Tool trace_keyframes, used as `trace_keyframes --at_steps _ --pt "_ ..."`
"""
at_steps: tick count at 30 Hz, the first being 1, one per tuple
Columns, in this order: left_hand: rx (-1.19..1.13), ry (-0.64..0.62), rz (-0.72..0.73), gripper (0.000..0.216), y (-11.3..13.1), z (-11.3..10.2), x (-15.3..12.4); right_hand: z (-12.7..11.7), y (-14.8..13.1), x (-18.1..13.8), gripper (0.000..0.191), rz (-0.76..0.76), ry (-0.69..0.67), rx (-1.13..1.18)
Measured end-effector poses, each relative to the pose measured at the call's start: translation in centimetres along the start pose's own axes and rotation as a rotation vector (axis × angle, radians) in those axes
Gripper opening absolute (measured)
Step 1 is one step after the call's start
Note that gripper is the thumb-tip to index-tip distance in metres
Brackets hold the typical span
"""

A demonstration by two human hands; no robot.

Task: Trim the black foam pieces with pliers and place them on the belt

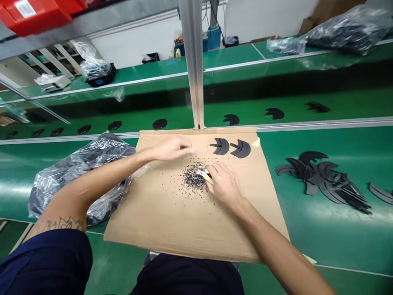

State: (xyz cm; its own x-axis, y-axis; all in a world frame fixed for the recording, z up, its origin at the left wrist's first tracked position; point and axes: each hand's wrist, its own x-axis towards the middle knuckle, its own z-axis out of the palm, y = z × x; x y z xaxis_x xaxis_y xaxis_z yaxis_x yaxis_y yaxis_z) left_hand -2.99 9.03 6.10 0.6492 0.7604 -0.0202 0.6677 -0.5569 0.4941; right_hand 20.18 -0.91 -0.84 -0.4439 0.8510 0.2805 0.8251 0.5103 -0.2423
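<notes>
— With the right hand (225, 182), gripping what?

— Gripping a pale yellow tool (208, 177) between thumb and fingers, over the right side of a heap of tiny black bits (193, 179). Can't tell whether pinching a bit at the tip.

— And with the left hand (175, 148)?

— Holding nothing visible; hovering above the cardboard (172, 229) with fingers loosely extended, slightly blurred.

— How far along, by the look of it?

— Partway, at a guess. Just beyond the right hand, on the cardboard, two curved black pieces (223, 146) side by side, each with thin dark strips projecting leftward. Farther back, spaced along a green belt (181, 112), more dark pieces (232, 119); can't tell how complete. Off to the right, a loose pile of curved parts and strips (319, 174), probably left to work through, with plenty of bits in the heap too.

— Anything to read?

— On the tool, a white tag (200, 173) with dark characters, perhaps digits, too small to trust. On a red bin (58, 14) at upper left, a white label (25, 8), print illegible. No readable brand anywhere.
</notes>
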Motion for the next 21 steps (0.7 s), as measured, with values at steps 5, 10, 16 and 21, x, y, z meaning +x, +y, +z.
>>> trace_keyframes --at_steps 5,10,16,21 --pt "-0.042 -0.199 0.173 0.039 2.9 2.3 -1.3 -0.1 -0.5 -0.2 0.015 0.023 -0.007 -0.001" --pt "0.195 -0.008 0.16 0.034 3.2 1.8 4.1 -0.2 -0.6 -0.4 0.017 0.048 -0.055 0.028" --pt "0.288 0.13 -0.078 0.022 4.9 3.5 15.1 -0.3 -0.4 -0.8 0.018 0.05 -0.054 0.004" --pt "0.22 0.158 -0.307 0.034 3.7 4.7 20.0 -0.2 -0.4 -1.0 0.019 0.037 -0.053 -0.003"
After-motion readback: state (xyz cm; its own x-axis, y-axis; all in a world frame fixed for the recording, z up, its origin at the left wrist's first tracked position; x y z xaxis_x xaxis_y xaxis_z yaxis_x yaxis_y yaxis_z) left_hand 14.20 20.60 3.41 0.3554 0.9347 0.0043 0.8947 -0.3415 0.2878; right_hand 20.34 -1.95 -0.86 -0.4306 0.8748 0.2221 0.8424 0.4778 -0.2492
